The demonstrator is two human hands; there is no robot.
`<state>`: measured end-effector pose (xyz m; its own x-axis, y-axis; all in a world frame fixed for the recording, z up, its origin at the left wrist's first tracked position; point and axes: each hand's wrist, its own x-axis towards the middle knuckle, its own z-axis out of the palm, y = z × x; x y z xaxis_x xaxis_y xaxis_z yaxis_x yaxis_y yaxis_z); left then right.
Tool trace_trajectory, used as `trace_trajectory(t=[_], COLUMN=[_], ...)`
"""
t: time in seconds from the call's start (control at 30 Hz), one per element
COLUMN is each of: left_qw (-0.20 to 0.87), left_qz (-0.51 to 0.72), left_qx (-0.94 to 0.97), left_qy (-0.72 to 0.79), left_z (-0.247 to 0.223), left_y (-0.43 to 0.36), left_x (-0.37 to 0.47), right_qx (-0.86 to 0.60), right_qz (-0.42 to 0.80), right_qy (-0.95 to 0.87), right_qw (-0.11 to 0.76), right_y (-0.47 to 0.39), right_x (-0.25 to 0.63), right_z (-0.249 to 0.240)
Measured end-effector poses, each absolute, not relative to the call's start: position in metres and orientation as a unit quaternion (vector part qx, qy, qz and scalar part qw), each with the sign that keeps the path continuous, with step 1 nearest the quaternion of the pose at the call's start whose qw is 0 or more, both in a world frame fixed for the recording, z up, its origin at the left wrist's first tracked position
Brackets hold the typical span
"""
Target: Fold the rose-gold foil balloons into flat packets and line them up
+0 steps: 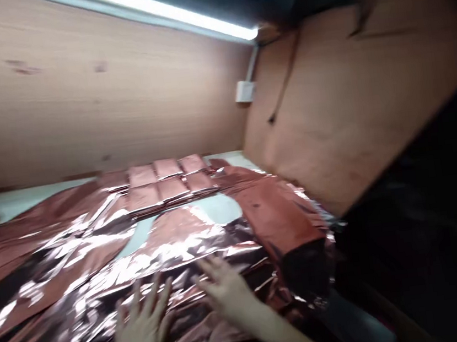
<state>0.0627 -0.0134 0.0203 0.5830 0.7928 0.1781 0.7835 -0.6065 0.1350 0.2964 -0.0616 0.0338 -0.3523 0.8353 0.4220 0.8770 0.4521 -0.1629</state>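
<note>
Shiny dark-pink fabric (128,269) lies in loose folds across the table in front of me. My left hand (141,323) rests on it with the fingers spread. To the right, my right hand (226,290) also lies on the fabric, its fingers stretched out and somewhat blurred. Behind the folds, small stacked squares of the same pink cloth (146,196) stand in two rows. Another layer of pink fabric (279,214) spreads along the right side and hangs at the table's edge.
A wooden panel (98,98) rises behind the pale tabletop (218,208), and a second panel (348,95) closes the right side. A lit tube lamp (176,14) runs along the top. Near the corner is a white box (244,91), with a dark cord (286,80) hanging beside it.
</note>
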Motion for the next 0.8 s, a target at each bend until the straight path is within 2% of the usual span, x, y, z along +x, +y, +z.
trace_trajectory(t=[0.13,0.23,0.3,0.37,0.47,0.6,0.73,0.8], left_qw=[0.068,0.140,0.163,0.143,0.099,0.069,-0.026,0.006], left_qz=[0.069,0.116,0.147,0.151,0.093,0.006,0.056,0.096], left_qx=[0.882,0.876,0.857,0.833,0.809,0.800,0.790,0.831], left_qy=[0.461,0.447,0.467,0.512,0.572,0.596,0.609,0.547], left_z=[0.045,0.064,0.067,0.062,0.054,0.063,0.074,0.068], left_y=[-0.007,-0.006,-0.009,-0.009,0.007,0.042,0.012,-0.027], left_x=[0.040,0.041,0.046,0.051,0.049,0.045,0.062,0.071], right_qx=[-0.494,-0.473,-0.448,-0.425,-0.427,-0.448,-0.589,-0.645], right_qz=[0.029,0.112,0.102,0.059,0.025,0.054,0.077,0.075], right_qy=[-0.841,-0.853,-0.872,-0.892,-0.896,-0.887,-0.793,-0.741], right_qw=[0.219,0.190,0.171,0.144,0.116,0.096,0.133,0.173], right_y=[-0.068,-0.061,-0.049,-0.037,-0.026,-0.032,-0.062,-0.080], right_x=[0.322,0.315,0.300,0.286,0.284,0.290,0.261,0.247], right_z=[0.049,0.072,0.072,0.059,0.035,0.025,0.020,0.015])
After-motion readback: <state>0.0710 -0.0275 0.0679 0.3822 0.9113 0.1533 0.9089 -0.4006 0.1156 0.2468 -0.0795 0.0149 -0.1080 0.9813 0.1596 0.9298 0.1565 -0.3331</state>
